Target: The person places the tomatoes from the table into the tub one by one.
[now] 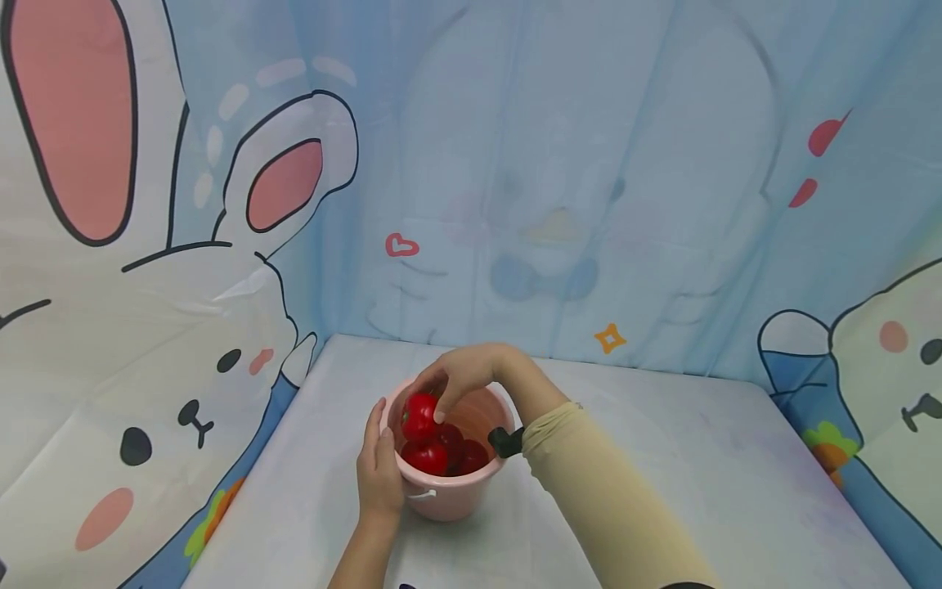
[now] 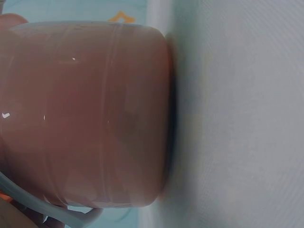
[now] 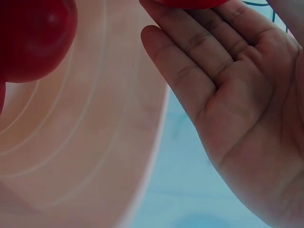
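A pink bucket (image 1: 446,501) stands upright on the white surface, several glossy red tomatoes (image 1: 425,459) piled in its bottom. Reaching in from above, my right hand (image 1: 471,372) grips one red tomato (image 1: 418,419) with thumb and fingers, just inside the rim; a small green mark shows on that fruit. In the right wrist view its lower edge (image 3: 192,3) lies against the fingers. My left hand (image 1: 380,474) holds the bucket's left side, thumb and fingers at the rim. The left wrist view is filled by the bucket's outer wall (image 2: 85,118), with the handle (image 2: 42,204) hanging there.
The white tabletop (image 1: 662,474) stretches to both sides of the bucket. Behind it hangs a light blue curtain (image 1: 456,164), and a printed rabbit (image 1: 213,327) covers the left side. A dark band piece (image 1: 505,442) sticks out at the right sleeve, overlapping the bucket's rim.
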A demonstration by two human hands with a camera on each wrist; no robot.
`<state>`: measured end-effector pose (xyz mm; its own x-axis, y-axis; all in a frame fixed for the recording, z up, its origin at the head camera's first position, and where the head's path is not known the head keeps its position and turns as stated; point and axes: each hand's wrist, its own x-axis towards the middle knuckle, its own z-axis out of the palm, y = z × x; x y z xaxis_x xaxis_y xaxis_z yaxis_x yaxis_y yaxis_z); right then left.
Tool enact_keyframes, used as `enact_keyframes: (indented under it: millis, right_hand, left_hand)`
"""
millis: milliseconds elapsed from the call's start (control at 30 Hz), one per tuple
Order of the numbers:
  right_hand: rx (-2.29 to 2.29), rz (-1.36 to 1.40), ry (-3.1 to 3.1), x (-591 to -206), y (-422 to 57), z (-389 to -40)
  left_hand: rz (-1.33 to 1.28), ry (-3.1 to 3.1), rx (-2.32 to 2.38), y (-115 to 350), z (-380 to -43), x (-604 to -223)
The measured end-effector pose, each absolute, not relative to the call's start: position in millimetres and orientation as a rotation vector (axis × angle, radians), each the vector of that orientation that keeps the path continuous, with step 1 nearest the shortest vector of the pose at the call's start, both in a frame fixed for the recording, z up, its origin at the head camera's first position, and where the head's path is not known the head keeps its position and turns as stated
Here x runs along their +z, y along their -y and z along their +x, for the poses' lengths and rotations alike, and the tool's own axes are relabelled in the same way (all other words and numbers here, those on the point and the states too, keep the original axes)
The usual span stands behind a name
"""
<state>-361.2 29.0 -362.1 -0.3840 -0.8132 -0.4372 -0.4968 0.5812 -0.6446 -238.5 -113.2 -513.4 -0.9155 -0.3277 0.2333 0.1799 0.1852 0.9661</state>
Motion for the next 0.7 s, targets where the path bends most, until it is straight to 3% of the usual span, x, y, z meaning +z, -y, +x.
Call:
enact_keyframes:
  millis: [700]
  right_hand:
    - [-0.576, -1.045, -2.051, -366.2, -28.7, -361.1]
  left_hand:
    - [0.111, 2.062, -1.769, 112.6, -236.4, -511.5]
